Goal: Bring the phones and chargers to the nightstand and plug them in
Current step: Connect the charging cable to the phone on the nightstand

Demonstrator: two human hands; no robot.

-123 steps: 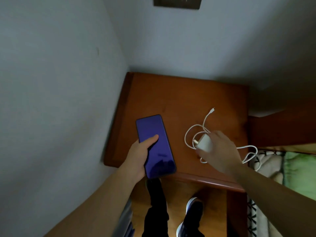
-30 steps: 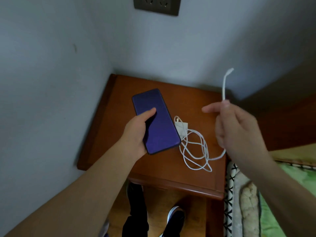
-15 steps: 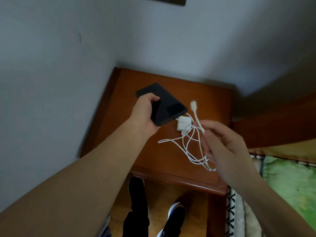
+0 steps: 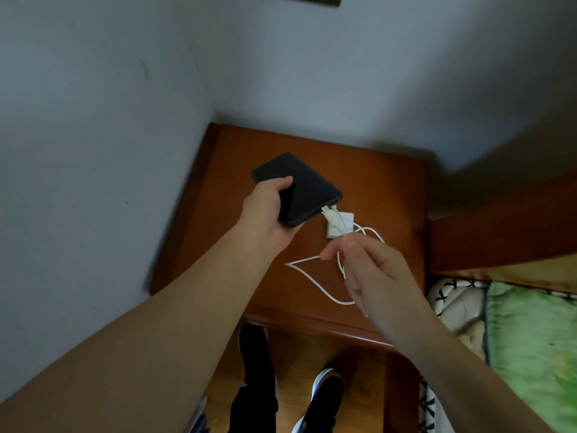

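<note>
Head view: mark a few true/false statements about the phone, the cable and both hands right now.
1. The left hand grips the phone. True.
2. The right hand holds nothing. False: it pinches the white cable just behind its connector.
3. The connector is at the phone's bottom edge. True; whether it is seated cannot be told.
4. The charger brick is held in the left hand. False: it lies on the nightstand.
</note>
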